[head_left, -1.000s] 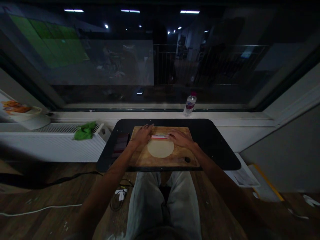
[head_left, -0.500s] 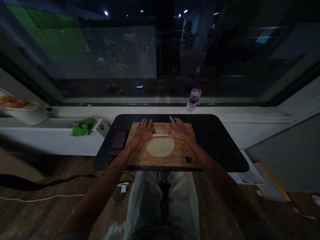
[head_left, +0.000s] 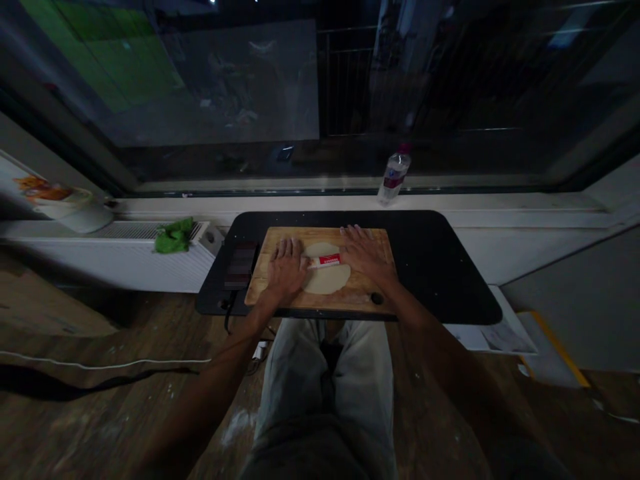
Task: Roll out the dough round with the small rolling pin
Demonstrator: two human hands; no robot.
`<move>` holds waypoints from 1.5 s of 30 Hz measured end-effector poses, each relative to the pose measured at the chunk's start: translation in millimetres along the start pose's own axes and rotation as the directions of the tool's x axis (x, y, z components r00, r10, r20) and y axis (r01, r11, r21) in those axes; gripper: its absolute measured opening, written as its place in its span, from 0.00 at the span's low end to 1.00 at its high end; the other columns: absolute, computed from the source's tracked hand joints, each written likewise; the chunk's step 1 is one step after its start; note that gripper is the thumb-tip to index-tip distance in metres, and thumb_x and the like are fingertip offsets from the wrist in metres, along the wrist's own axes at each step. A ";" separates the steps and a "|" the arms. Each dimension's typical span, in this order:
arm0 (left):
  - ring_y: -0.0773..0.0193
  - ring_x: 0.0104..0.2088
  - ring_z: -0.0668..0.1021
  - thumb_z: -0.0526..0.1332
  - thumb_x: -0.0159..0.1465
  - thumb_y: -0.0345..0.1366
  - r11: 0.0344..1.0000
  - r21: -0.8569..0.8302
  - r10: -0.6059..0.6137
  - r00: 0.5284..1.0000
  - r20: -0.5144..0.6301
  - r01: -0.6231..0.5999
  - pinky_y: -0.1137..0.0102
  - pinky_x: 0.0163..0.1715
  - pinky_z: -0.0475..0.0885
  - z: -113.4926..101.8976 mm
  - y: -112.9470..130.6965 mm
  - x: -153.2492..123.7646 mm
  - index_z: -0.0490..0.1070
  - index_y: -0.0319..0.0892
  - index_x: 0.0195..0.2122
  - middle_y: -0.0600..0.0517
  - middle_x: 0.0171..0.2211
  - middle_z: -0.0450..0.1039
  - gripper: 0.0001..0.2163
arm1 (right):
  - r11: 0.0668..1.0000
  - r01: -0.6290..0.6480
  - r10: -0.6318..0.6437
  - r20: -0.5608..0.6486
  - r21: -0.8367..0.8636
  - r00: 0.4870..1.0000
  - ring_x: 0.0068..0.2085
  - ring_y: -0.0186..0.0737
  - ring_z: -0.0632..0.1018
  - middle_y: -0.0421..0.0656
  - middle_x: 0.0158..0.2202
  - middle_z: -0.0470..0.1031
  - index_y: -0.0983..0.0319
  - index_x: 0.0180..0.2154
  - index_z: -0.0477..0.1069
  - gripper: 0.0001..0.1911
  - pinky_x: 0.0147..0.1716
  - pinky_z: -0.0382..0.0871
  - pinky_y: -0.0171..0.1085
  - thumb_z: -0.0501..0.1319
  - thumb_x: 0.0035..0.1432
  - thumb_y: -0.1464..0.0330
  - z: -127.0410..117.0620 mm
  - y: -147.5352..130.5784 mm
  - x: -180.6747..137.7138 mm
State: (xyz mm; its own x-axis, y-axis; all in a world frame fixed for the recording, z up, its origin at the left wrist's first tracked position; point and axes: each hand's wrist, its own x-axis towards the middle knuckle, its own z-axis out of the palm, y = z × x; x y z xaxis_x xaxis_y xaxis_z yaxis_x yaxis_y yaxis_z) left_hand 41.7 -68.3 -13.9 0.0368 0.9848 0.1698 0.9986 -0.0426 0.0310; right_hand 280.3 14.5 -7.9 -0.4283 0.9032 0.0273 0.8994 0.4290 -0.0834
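A flat round of pale dough (head_left: 327,279) lies on a wooden board (head_left: 365,297) on a black table (head_left: 430,267). Across the dough lies a roller with a red and white label (head_left: 325,261). My left hand (head_left: 286,268) presses flat on the roller's left end, fingers stretched out. My right hand (head_left: 365,253) lies flat on its right end, fingers spread toward the far edge of the board. The roller's ends are hidden under my palms.
A dark phone-like slab (head_left: 241,264) lies on the table left of the board. A water bottle (head_left: 393,175) stands on the window sill. A green cloth (head_left: 173,236) sits on a radiator, a bowl (head_left: 75,208) further left. Cables run over the wooden floor.
The roller and both hands have come back toward me, from the dough's far edge onto its middle. The camera has tilted down.
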 end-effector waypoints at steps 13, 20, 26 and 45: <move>0.45 0.77 0.72 0.47 0.82 0.38 0.997 -0.070 0.025 0.989 -0.145 -0.036 0.51 0.77 0.67 4.2 21.8 -58.1 0.65 0.30 0.78 0.34 0.76 0.70 0.28 | 1.000 0.002 -0.007 -0.166 -0.031 0.986 0.81 0.58 0.64 0.61 0.78 0.67 0.76 0.75 0.68 0.33 0.80 0.54 0.53 0.49 0.79 0.65 -1.1 -13.5 -50.1; 0.43 0.79 0.68 0.50 0.82 0.38 0.993 -0.085 0.062 0.978 -0.199 -0.081 0.47 0.80 0.63 6.0 31.3 -87.1 0.60 0.31 0.81 0.34 0.78 0.65 0.29 | 1.000 -0.008 0.006 -0.261 -0.008 0.965 0.80 0.60 0.65 0.62 0.78 0.68 0.76 0.75 0.67 0.33 0.82 0.50 0.59 0.48 0.79 0.66 7.0 -16.5 -86.0; 0.43 0.79 0.68 0.49 0.83 0.38 0.991 -0.104 0.055 0.966 -0.252 -0.083 0.45 0.79 0.64 6.9 45.3 -115.7 0.57 0.33 0.83 0.36 0.79 0.64 0.30 | 1.000 -0.005 0.015 -0.386 0.028 0.922 0.82 0.60 0.62 0.61 0.80 0.64 0.74 0.79 0.60 0.34 0.81 0.51 0.62 0.49 0.80 0.67 23.7 -19.7 -120.5; 0.42 0.83 0.60 0.47 0.81 0.40 0.990 -0.113 0.084 0.995 -0.052 -0.089 0.40 0.80 0.58 7.1 -2.2 7.7 0.64 0.39 0.80 0.38 0.79 0.65 0.29 | 0.998 -0.003 -0.009 -0.186 -0.062 0.982 0.84 0.63 0.53 0.61 0.83 0.54 0.73 0.81 0.56 0.38 0.81 0.44 0.71 0.48 0.78 0.64 -5.4 -10.5 -37.5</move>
State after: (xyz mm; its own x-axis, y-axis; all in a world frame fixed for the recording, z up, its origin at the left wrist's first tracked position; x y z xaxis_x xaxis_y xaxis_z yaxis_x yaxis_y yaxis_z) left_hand 40.0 -59.4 -19.7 0.1184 0.9677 0.2225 0.9807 -0.1491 0.1267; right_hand 287.4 -23.9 -2.7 -0.4122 0.8858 0.2132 0.9044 0.4261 -0.0219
